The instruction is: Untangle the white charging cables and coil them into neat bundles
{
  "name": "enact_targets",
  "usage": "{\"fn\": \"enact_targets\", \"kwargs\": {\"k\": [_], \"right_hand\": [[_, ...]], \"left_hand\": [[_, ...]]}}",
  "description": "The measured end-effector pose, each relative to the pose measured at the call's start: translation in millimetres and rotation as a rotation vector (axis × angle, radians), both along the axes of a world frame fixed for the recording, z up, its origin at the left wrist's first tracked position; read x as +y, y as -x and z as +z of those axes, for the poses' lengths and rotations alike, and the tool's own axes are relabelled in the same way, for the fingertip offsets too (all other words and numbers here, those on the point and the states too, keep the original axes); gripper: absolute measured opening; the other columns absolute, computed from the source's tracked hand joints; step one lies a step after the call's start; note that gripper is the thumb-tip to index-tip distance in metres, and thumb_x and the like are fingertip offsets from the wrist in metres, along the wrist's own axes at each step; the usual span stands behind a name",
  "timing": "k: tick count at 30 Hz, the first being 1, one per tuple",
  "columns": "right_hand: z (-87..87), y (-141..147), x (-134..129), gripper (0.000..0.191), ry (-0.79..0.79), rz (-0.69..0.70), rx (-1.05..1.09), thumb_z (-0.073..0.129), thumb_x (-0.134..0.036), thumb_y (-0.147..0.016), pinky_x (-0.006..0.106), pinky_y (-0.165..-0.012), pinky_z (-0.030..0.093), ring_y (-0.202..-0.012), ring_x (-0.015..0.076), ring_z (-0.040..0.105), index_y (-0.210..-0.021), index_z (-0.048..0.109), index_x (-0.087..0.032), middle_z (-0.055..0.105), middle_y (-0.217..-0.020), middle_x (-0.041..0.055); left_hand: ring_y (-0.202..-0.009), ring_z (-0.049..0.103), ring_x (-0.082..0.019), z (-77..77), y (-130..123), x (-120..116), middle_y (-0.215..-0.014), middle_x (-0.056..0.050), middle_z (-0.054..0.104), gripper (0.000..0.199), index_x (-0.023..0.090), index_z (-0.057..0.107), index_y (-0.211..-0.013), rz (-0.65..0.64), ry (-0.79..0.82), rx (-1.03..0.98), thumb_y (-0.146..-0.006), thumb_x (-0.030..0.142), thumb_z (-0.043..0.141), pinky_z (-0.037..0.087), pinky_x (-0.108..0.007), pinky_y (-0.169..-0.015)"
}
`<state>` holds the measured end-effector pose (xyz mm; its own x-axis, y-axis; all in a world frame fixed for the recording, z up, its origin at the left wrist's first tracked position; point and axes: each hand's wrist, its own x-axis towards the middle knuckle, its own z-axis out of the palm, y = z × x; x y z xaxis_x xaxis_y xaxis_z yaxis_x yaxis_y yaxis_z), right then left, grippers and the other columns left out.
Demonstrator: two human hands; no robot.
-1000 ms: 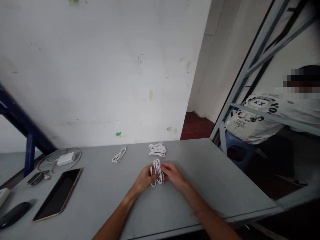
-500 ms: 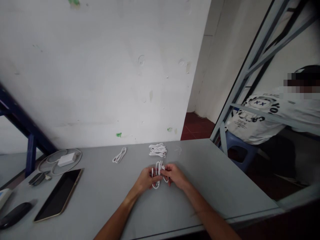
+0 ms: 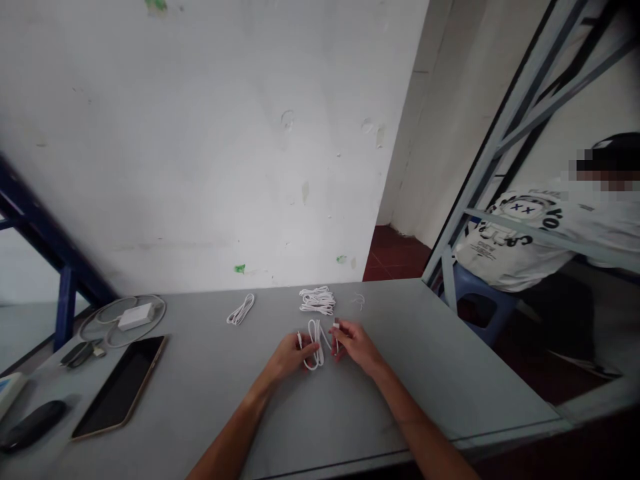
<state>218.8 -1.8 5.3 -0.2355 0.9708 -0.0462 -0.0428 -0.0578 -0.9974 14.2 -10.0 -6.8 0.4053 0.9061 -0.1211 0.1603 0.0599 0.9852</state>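
I've got a white cord (image 3: 317, 343) w/ its loops up btwn my 2 hands, over the grey table (image 3: 215, 380); can't tell if it touches the top. My L hand (image 3: 289, 355), at 9 o'clock of the loops, pinches them w/ thumb and fingers. A thin plug (image 3: 300, 339) pokes up by those fingers too. My R hand (image 3: 357, 346), at 3, has its fingers closed on the other end, w/ a flat plug (image 3: 337, 325) sticking up. A bit of cord runs from the loops to my R hand.

From the loops, a pile of white cords (image 3: 318, 301) lies at 12, near the wall (image 3: 225, 147). Thin white bits (image 3: 359, 301) lie at approx 2. A lone looped cord (image 3: 241, 310) is at 10. Farther out, a white charger block (image 3: 137, 316) sits at 9. A tablet (image 3: 119, 390) w/ a dark screen lies btwn 8 and 9, w/ a dark mouse-shaped thing (image 3: 35, 425) past it. Way off at 2, past a metal frame (image 3: 497, 140), a person (image 3: 510, 263) in a white shirt sits on a blue stool (image 3: 475, 300).
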Motion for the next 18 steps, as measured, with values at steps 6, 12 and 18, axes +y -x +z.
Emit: {"fn": "enact_targets", "kwargs": {"k": [6,12,18], "right_hand": [[-4.6,4.0,-1.4,0.031,-0.120,0.071,-0.067,0.060,-0.052,-0.074,0.029,-0.042,0.051,-0.048,0.0171,0.059,-0.072,0.058,-0.021,0.057,-0.056,-0.0046],[-0.8,4.4,-7.7,0.028,-0.242,0.074,-0.145,0.054,-0.048,-0.079,0.030,-0.052,0.051,-0.052,0.0167,0.059,-0.074,0.063,-0.022,0.060,-0.060,-0.0022],[-1.2,2.5,-8.8,0.025,-0.325,0.138,-0.181,0.054,-0.044,-0.081,0.033,-0.065,0.052,-0.067,0.0204,0.064,-0.090,0.067,-0.024,0.069,-0.075,0.0015]], "left_hand": [[-0.066,0.062,-0.016,11.7,7.7,-4.8,-0.072,-0.002,0.070,0.050,0.017,0.070,-0.077,-0.005,-0.057,-0.148,-0.079,0.066,0.077,0.051,-0.028,-0.068],[-0.069,0.061,-0.017,13.1,9.2,-7.0,-0.074,-0.004,0.071,0.040,0.017,0.076,-0.083,0.058,-0.236,-0.052,-0.087,0.057,0.071,0.048,-0.027,-0.070],[-0.064,0.057,-0.016,12.6,13.8,-6.6,-0.067,-0.002,0.068,0.033,0.018,0.077,-0.075,0.131,-0.443,0.165,-0.094,0.042,0.063,0.042,-0.026,-0.066]]}}
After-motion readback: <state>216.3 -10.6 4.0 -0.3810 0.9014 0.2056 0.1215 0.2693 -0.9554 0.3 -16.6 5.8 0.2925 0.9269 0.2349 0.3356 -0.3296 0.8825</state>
